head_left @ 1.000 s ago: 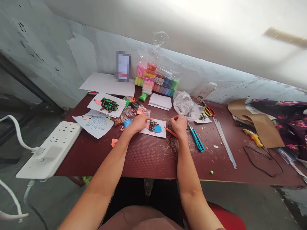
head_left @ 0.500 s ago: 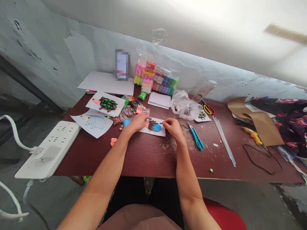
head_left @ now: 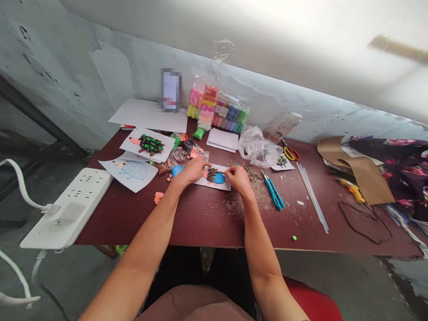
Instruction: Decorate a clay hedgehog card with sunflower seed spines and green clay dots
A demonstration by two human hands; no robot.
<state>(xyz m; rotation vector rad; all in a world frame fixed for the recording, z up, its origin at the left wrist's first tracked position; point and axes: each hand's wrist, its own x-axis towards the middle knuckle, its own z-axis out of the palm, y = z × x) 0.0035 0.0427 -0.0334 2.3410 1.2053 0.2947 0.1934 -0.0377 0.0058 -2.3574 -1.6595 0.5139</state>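
Observation:
A white card [head_left: 224, 185] lies on the table with a hedgehog of blue clay on it, its pink head by my left fingertips. Rows of brown sunflower seeds [head_left: 211, 174] stick in the clay as spines. My left hand [head_left: 194, 170] rests on the card's left part, index finger stretched out, pressing it down. Over the blue clay [head_left: 219, 179] at the right, my right hand [head_left: 238, 178] is pinched, its fingertips around a small dark seed that they mostly cover. Loose seeds [head_left: 256, 174] are heaped just right of that hand.
Blue-handled cutters [head_left: 274, 192], red-yellow scissors [head_left: 290, 152] and clear glue sticks [head_left: 312, 196] lie to the right, a yellow glue gun [head_left: 356, 192] farther off. Bagged clay [head_left: 230, 113] stands behind. A finished hedgehog card [head_left: 163, 154] and a power strip [head_left: 70, 207] are left.
My right hand has moved slightly left, bringing the pinched seed in over the blue clay. My left hand keeps its place on the card.

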